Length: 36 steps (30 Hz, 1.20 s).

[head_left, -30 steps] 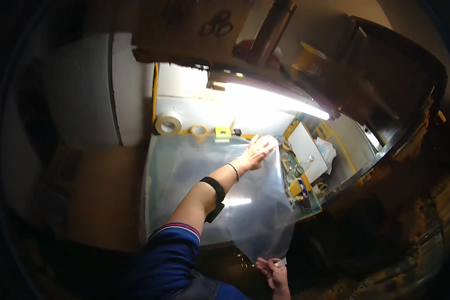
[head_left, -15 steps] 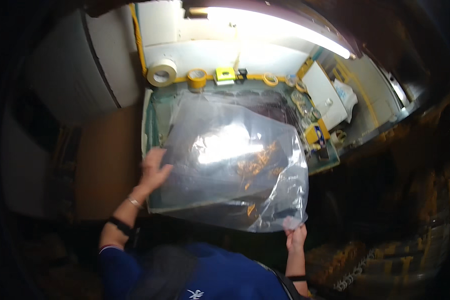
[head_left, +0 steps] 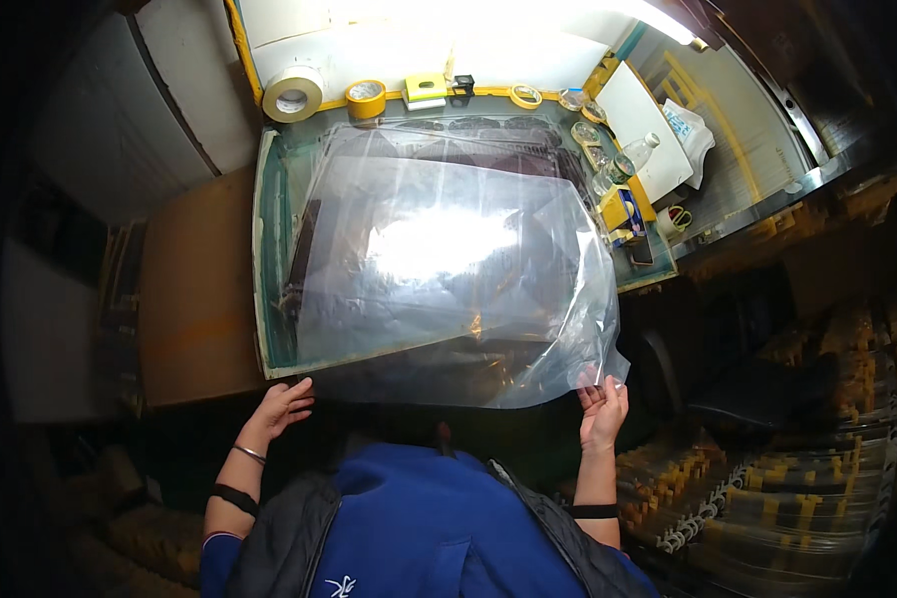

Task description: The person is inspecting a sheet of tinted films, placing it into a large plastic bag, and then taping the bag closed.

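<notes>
A large clear plastic sheet lies over a glass-topped table, its near edge hanging past the front of the table. Bright light glares off the middle of it. My right hand grips the sheet's near right corner, which is crumpled and lifted. At the table's front left corner, my left hand has its fingers stretched out and somewhat apart, close to the sheet's near left edge; I see nothing held there. Dark translucent sheets lie beneath the clear one, mostly covered.
Along the back edge stand a wide tape roll, a yellow tape roll and a yellow-and-white box. Several tape rolls, a clear bottle and a yellow-and-blue box line the right side. Brown cardboard is at left.
My left hand has come off the sheet's left side and moved toward me, to the table's front corner. The right hand keeps the corner; the sheet lies flatter. The view has shifted.
</notes>
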Available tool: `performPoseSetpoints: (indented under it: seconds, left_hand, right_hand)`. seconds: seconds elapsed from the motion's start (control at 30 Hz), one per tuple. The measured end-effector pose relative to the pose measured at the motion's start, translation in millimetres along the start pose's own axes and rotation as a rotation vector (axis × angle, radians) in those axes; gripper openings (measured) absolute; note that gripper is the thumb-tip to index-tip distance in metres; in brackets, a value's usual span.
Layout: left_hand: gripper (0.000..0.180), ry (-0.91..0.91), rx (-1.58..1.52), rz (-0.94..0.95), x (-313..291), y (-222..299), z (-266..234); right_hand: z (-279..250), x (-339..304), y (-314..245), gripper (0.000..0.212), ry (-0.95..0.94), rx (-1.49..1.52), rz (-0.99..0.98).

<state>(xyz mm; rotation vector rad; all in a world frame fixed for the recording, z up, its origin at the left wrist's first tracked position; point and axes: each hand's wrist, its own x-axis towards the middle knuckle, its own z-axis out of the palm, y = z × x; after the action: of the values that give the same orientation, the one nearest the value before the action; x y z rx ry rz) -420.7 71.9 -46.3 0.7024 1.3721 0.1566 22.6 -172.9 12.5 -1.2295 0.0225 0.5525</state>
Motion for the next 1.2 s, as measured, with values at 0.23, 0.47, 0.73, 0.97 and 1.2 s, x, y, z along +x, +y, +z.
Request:
performPoseSetpoints:
  seconds: [0.23, 0.47, 0.73, 0.97, 1.2]
  left_hand:
    - [0.015, -0.05, 0.073, 0.291, 2, 30, 2]
    - [0.016, 0.236, -0.054, 0.857, -9, 115, -24]
    - [0.018, 0.4, -0.165, 0.689, 3, 45, -79]
    - [0.016, 0.437, -0.311, 0.5, 10, 10, -101]
    - [0.014, 0.391, -0.414, 0.604, 10, 13, -98]
  right_hand:
    - [-9, 17, -20, 0.01, 0.06, -0.122, -0.061]
    - [25, 48, -47, 0.013, -0.101, -0.188, -0.205]
    - [-47, 40, 38, 0.008, 0.055, -0.012, 0.167]
    - [-58, 36, 59, 0.016, 0.158, 0.045, 0.421]
    - [-51, 32, 51, 0.01, 0.079, -0.032, 0.286]
